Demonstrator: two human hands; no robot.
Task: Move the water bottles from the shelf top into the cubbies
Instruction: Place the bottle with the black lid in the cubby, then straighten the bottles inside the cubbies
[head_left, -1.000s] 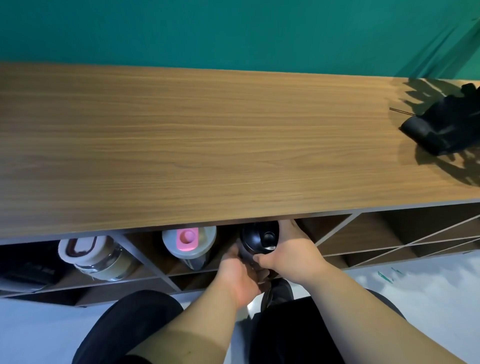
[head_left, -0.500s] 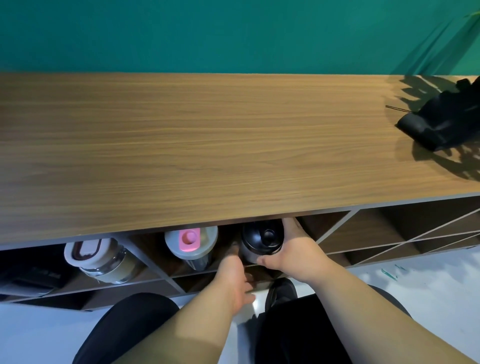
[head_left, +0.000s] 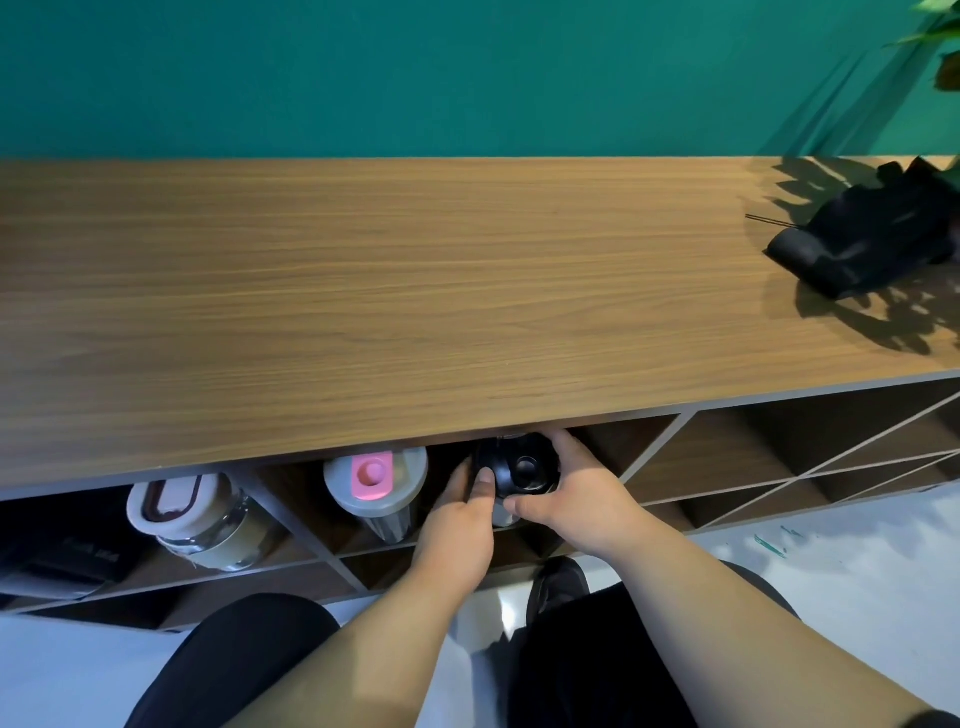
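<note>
1. You were seating the black-lidded bottle (head_left: 517, 470) in the cubby (head_left: 597, 447) just under the shelf top (head_left: 415, 291), at about 6 o'clock in the head view. It sat just to the 3 o'clock side of the pink-capped bottle (head_left: 375, 486), apparently in the same wide opening.

2. To do this step well, you needed to slide it straight back until the base rested fully on the cubby floor, keeping the lid clear of the shelf edge above and the body off its pink-capped neighbour.

3. Your left hand (head_left: 460, 525) was curled partly closed, its thumb pressed on the lid's 9 o'clock rim.

4. Your right hand (head_left: 576, 499) wrapped the lid from 3 o'clock, thumb at the lower rim and fingers (head_left: 563, 441) reaching over the far side. Both hands gripped the bottle.

5. A white-lidded glass bottle (head_left: 200, 517) lay in the cubby at 8 o'clock. No bottle showed on the shelf top, only a black object (head_left: 862, 244) at 2 o'clock, so I judged this placement the last.
</note>
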